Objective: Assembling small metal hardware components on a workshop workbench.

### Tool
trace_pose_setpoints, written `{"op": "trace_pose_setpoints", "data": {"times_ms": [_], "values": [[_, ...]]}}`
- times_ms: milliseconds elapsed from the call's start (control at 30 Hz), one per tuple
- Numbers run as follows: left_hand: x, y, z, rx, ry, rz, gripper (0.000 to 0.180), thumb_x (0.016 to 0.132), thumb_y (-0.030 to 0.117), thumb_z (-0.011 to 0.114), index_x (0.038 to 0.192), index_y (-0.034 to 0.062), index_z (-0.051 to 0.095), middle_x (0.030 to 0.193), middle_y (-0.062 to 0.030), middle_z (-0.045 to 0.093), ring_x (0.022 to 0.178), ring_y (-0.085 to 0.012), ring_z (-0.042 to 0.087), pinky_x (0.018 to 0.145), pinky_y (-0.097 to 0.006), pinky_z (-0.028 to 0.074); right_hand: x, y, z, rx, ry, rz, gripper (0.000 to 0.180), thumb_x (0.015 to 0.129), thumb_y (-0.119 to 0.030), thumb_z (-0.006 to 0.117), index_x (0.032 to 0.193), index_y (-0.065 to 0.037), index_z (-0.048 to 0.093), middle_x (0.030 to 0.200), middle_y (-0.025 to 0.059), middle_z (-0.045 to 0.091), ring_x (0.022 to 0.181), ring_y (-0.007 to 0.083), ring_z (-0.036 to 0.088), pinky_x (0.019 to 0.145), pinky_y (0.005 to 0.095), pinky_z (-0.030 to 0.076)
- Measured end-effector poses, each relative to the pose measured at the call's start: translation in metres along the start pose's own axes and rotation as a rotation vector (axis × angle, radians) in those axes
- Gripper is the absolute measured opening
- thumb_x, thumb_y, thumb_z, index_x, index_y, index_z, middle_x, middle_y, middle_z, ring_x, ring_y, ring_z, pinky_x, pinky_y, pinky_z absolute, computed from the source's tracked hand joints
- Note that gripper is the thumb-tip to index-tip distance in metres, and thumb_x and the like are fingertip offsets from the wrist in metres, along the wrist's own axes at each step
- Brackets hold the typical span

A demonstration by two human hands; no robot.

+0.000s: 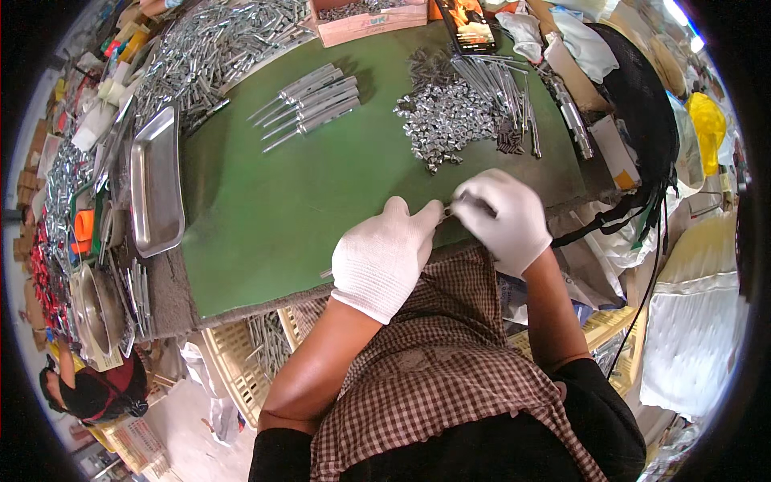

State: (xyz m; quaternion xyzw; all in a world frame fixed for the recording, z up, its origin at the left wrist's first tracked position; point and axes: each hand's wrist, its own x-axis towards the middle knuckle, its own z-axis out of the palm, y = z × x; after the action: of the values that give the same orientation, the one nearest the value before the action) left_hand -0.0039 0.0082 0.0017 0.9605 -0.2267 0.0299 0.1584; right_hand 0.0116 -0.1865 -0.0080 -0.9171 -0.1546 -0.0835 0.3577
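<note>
In a white knitted glove, my left hand (384,257) is closed round a slim metal rod or tube (326,274). One end of it pokes out by the wrist, and a bit of metal shows beyond the fingertips. My right hand (504,218), gloved too and slightly blurred, is curled at that far end with its fingers pinched; what they grip is hidden. Beyond the right hand lie a heap of small shiny metal fittings (446,120), a bundle of thin metal shafts (502,88) and some small dark screws (509,142). Several finished-looking silver tools with thin shafts (313,100) lie in a row farther left.
A green mat (265,217) covers the table. An empty metal tray (157,181) stands at left, below a big pile of metal tubes (217,48). At the back are a pink box (369,22) and a phone (467,28). Yellow crates (233,365) sit below the edge.
</note>
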Motion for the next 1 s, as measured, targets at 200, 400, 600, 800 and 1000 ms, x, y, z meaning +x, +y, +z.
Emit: {"op": "trace_pose_setpoints", "data": {"times_ms": [200, 400, 600, 800, 1000], "values": [[0.003, 0.001, -0.001, 0.042, -0.031, -0.014, 0.019, 0.089, 0.023, 0.061, 0.108, 0.0235, 0.064, 0.079, -0.0086, 0.056, 0.058, -0.0276, 0.061, 0.052, -0.039, 0.05, 0.037, 0.028, 0.008, -0.038, 0.154, 0.197, 0.016, 0.084, -0.02, 0.07, 0.096, -0.011, 0.067, 0.094, 0.0114, 0.065, 0.089, 0.0307, 0.065, 0.076, 0.0379, 0.051], [0.002, 0.001, 0.001, 0.029, -0.021, -0.009, 0.02, 0.089, 0.025, 0.061, 0.109, 0.024, 0.064, 0.08, -0.0084, 0.056, 0.059, -0.0282, 0.061, 0.052, -0.039, 0.051, 0.028, 0.031, 0.004, -0.158, 0.087, 0.121, 0.013, 0.081, -0.016, 0.071, 0.094, -0.012, 0.068, 0.091, 0.009, 0.065, 0.085, 0.0289, 0.064, 0.075, 0.037, 0.051], [0.003, -0.001, -0.003, 0.002, -0.044, -0.021, 0.021, 0.089, 0.025, 0.061, 0.11, 0.0225, 0.065, 0.079, -0.0093, 0.056, 0.059, -0.0291, 0.061, 0.053, -0.04, 0.051, 0.012, 0.014, -0.005, 0.015, -0.045, 0.01, 0.009, 0.08, -0.015, 0.07, 0.087, -0.011, 0.066, 0.083, 0.0076, 0.062, 0.075, 0.0274, 0.063, 0.067, 0.0371, 0.05], [0.003, -0.001, -0.001, 0.001, -0.014, 0.001, 0.021, 0.089, 0.024, 0.061, 0.11, 0.0216, 0.066, 0.078, -0.01, 0.056, 0.059, -0.0296, 0.061, 0.053, -0.04, 0.051, -0.004, -0.001, 0.0, 0.017, -0.063, -0.071, 0.009, 0.079, -0.009, 0.068, 0.087, -0.01, 0.065, 0.085, 0.0089, 0.063, 0.077, 0.0304, 0.064, 0.066, 0.0392, 0.051], [0.002, -0.001, -0.002, -0.019, -0.004, 0.002, 0.023, 0.089, 0.024, 0.062, 0.112, 0.0212, 0.066, 0.078, -0.0092, 0.056, 0.058, -0.0288, 0.061, 0.053, -0.04, 0.05, 0.003, -0.003, -0.002, -0.013, -0.152, 0.047, 0.009, 0.079, -0.012, 0.067, 0.085, -0.008, 0.062, 0.085, 0.012, 0.063, 0.079, 0.0343, 0.063, 0.068, 0.0425, 0.05]]}}
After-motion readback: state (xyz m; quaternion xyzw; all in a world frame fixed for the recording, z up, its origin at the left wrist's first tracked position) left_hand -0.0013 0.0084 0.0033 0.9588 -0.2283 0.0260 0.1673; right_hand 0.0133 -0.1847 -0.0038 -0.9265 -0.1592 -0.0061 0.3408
